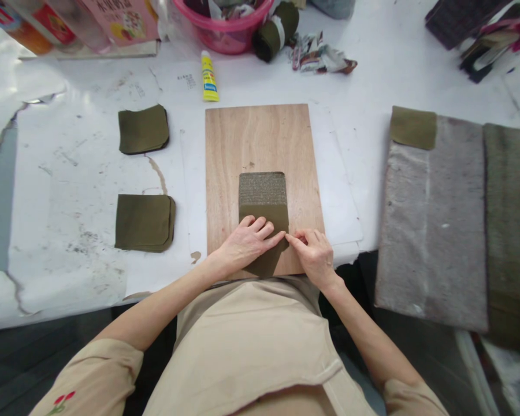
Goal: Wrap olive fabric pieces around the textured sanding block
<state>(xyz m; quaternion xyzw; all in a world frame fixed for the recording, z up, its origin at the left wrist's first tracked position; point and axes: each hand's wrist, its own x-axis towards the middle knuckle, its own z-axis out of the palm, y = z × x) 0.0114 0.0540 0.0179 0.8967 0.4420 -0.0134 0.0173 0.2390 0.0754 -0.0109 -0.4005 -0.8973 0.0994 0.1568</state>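
Observation:
An olive-green fabric piece (274,215) lies on a wooden board (260,138) in front of me. Its far part is a rough, speckled greyish panel (262,189) with rounded corners, and its near end hangs towards my lap as a folded flap. My left hand (247,245) presses on the fabric with bent fingers, its thumb stretched to the right edge. There its tip meets the fingertips of my right hand (312,252), which is closed in a pinch at that edge. Whatever is between the fingertips is too small to make out.
Two stacks of olive fabric pieces (143,130) (143,222) lie left of the board. Beyond it are a yellow glue tube (209,78), a pink basket (225,37), a rolled olive cloth (286,26) and crumpled wrappers (320,55). At right, a grey padded board (433,231) juts past the table edge.

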